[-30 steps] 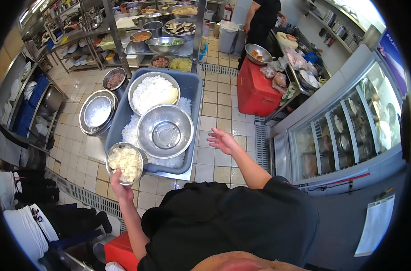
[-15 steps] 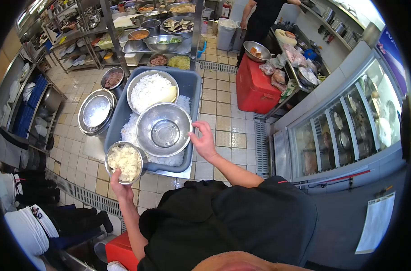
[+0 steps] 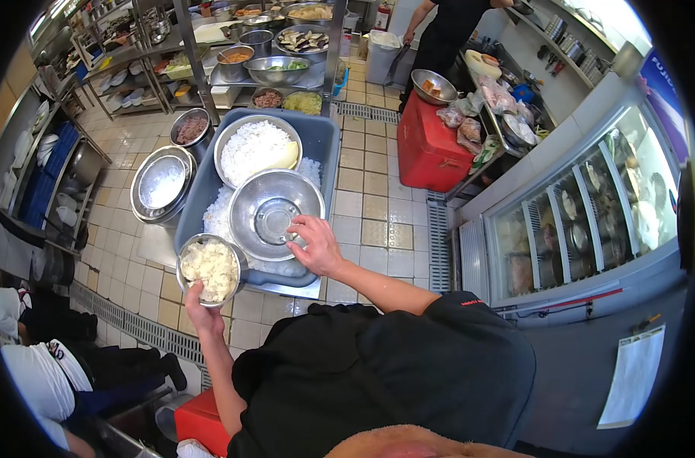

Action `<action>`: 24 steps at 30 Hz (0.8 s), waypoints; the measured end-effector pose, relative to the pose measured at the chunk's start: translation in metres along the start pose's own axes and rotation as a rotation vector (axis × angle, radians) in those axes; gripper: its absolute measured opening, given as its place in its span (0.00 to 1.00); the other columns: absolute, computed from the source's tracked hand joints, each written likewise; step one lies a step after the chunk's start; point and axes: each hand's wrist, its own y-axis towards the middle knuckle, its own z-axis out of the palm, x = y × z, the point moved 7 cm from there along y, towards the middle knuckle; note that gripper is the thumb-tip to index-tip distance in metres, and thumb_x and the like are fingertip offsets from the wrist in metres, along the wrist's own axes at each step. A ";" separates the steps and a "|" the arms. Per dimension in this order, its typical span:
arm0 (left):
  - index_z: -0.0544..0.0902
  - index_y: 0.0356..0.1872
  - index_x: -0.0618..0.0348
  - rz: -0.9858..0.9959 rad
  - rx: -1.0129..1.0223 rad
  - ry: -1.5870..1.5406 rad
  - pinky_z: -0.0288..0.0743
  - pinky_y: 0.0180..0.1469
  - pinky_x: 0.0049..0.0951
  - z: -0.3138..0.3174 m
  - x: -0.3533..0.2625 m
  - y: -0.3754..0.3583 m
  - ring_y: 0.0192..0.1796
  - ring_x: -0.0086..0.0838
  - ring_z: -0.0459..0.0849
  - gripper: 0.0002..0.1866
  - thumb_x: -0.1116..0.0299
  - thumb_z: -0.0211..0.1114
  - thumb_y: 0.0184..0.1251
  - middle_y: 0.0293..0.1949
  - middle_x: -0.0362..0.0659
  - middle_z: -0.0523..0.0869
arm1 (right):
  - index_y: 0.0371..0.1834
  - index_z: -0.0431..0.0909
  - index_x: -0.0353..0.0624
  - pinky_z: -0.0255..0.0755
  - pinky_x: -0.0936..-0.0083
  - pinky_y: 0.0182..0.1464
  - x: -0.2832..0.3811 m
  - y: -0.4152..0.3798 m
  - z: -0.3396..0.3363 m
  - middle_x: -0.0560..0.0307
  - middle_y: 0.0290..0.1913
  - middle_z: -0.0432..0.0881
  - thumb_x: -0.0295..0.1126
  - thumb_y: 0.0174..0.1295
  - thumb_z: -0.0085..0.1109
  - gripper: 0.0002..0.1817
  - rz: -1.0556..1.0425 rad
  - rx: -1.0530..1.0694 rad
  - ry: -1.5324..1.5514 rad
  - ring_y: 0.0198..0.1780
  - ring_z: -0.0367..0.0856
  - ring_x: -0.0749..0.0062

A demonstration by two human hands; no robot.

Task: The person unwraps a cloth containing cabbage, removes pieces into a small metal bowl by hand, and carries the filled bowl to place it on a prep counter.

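My left hand (image 3: 204, 309) grips the near rim of a metal bowl (image 3: 229, 294), thumb over the edge. Pale, crumbly chopped food (image 3: 210, 269) fills this bowl. To its right, a larger metal bowl (image 3: 248, 206) with a bare, shiny bottom rests on the ice in a grey-blue tub. My right hand (image 3: 317, 246) reaches over that bowl's right side, fingers bent and apart from the thumb. I see nothing clearly held in it. Behind stands a bowl of white shredded food (image 3: 256, 150) with a pale yellow piece (image 3: 286, 156) at its side.
The grey-blue tub (image 3: 330, 149) holds ice around the bowls. Metal pots (image 3: 188, 179) stand to its left. A steel shelf carries several bowls of food (image 3: 278, 72) beyond. At right are a red cooler box (image 3: 431, 149) and a glass-fronted fridge (image 3: 576, 214). Other people (image 3: 446, 34) stand nearby.
My right hand has moved left from the large bowl's outer rim to over its inside. My left hand still holds the food bowl in nearly the same place.
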 end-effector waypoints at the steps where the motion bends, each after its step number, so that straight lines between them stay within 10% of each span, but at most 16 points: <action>1: 0.69 0.64 0.67 0.001 0.003 0.003 0.81 0.53 0.37 0.000 0.000 0.000 0.55 0.39 0.83 0.29 0.62 0.57 0.64 0.56 0.51 0.81 | 0.43 0.79 0.43 0.65 0.62 0.57 0.001 0.001 0.000 0.51 0.50 0.77 0.33 0.54 0.64 0.14 0.001 0.003 -0.001 0.55 0.75 0.54; 24: 0.75 0.57 0.72 0.023 0.035 -0.082 0.80 0.54 0.32 -0.009 -0.003 -0.001 0.50 0.35 0.86 0.24 0.65 0.57 0.64 0.50 0.52 0.85 | 0.37 0.82 0.44 0.66 0.66 0.54 0.002 0.003 0.018 0.54 0.44 0.81 0.31 0.55 0.63 0.07 -0.028 0.038 -0.086 0.50 0.78 0.58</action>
